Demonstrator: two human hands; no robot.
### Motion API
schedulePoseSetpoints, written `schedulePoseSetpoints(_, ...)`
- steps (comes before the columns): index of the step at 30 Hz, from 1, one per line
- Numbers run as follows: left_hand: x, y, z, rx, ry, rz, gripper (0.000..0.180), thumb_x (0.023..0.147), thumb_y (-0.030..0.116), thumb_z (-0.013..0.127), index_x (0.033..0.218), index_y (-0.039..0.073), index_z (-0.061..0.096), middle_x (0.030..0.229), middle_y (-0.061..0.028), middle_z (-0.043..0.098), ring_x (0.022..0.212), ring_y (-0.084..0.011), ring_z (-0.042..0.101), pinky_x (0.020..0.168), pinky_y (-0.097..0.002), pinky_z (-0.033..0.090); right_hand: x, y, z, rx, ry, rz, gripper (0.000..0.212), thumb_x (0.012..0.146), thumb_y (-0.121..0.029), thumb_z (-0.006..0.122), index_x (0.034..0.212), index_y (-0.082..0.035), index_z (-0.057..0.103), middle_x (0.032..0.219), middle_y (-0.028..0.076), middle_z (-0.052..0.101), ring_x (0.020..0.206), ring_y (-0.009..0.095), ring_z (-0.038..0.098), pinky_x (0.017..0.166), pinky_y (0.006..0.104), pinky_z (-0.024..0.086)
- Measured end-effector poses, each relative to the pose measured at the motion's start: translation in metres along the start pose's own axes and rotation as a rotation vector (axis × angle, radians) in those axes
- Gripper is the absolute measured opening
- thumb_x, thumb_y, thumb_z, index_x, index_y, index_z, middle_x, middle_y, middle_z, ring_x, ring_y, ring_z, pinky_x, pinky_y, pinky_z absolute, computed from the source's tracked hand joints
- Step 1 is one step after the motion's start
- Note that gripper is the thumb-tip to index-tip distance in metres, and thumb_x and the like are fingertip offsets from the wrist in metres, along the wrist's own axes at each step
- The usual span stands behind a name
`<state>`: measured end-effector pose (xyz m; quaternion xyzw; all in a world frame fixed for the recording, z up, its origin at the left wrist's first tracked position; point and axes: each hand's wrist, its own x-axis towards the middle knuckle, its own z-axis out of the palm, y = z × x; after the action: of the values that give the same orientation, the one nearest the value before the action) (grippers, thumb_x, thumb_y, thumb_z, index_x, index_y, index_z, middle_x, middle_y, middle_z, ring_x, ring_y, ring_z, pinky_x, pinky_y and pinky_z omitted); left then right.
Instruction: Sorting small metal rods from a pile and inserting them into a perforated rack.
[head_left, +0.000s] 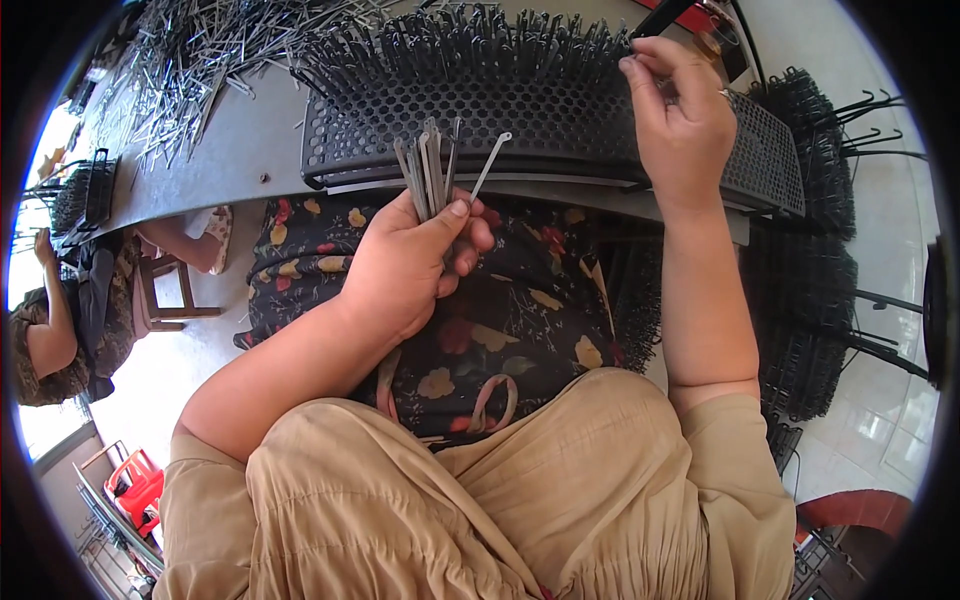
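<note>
My left hand (405, 255) is closed round a bundle of thin flat metal strips (428, 175) standing up from the fist. One strip (491, 165) with a rounded, holed end leans apart from the others, by the thumb and fingertips. My right hand (692, 125) is raised over the right part of a black perforated metal rack (450, 125). Its thumb and forefinger are pinched at the end of a dense row of dark hooked metal pieces (470, 55) standing along the rack. What lies between these fingertips is too small to make out.
A large pile of loose metal strips (215, 60) covers the table (235, 135) at the far left. More racks of black hooked pieces (810, 320) stand at the right. Another person (80, 310) sits at the left near a wooden stool (175, 290). A flowered cloth (480, 310) covers my lap.
</note>
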<state>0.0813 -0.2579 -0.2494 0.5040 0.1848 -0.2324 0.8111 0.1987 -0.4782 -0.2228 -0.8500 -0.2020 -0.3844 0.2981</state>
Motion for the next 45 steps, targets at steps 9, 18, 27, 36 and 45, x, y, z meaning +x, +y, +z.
schedulePoseSetpoints(9,0.0,-0.002,0.002,0.038,-0.009,0.096,0.011,0.1,0.015,0.047,0.101,0.005,0.052,0.079,-0.0055,0.06,0.056,-0.0065,0.048,0.043,-0.0184,0.034,-0.011,-0.016,-0.006,0.246,-0.046,0.11,0.019,0.081,-0.004,0.072,0.1,-0.004,0.068,0.092,0.006,0.071,0.081,0.014,0.064,0.074,0.024,0.049)
schedulePoseSetpoints(18,-0.006,0.006,0.01,-0.011,-0.175,0.025,0.016,0.101,0.016,0.047,0.109,0.004,0.055,0.082,-0.0057,0.061,0.056,-0.0059,0.045,0.044,-0.0176,0.034,-0.011,-0.033,-0.024,0.805,-0.132,0.583,0.035,0.086,0.0,0.066,0.119,0.001,0.053,0.084,0.011,0.069,0.065,0.007,0.059,0.054,0.0176,0.044)
schedulePoseSetpoints(27,0.0,0.0,0.007,0.08,-0.051,-0.001,0.016,0.101,0.014,0.043,0.109,0.004,0.052,0.083,-0.0064,0.062,0.057,-0.0056,0.044,0.044,-0.0182,0.033,-0.001,0.021,-0.001,0.33,0.197,-0.07,0.034,0.085,0.001,0.069,0.114,0.0,0.052,0.087,0.009,0.07,0.08,0.01,0.066,0.073,0.022,0.052)
schedulePoseSetpoints(36,0.0,0.001,0.009,0.07,-0.002,-0.011,0.015,0.1,0.015,0.047,0.104,0.004,0.056,0.08,-0.0023,0.059,0.058,-0.0057,0.046,0.043,-0.0185,0.033,0.003,0.016,-0.007,-0.163,0.098,-0.258,0.017,0.071,-0.006,0.077,0.087,-0.01,0.075,0.088,0.002,0.069,0.086,0.021,0.061,0.082,0.0304,0.044)
schedulePoseSetpoints(45,-0.001,0.001,0.012,0.102,-0.042,0.034,0.016,0.1,0.015,0.048,0.104,0.004,0.058,0.078,-0.0003,0.058,0.058,-0.006,0.046,0.045,-0.0186,0.034,-0.013,0.002,-0.016,-0.116,0.073,-0.111,0.014,0.077,-0.001,0.073,0.091,-0.006,0.074,0.092,0.004,0.07,0.084,0.015,0.062,0.075,0.0267,0.049)
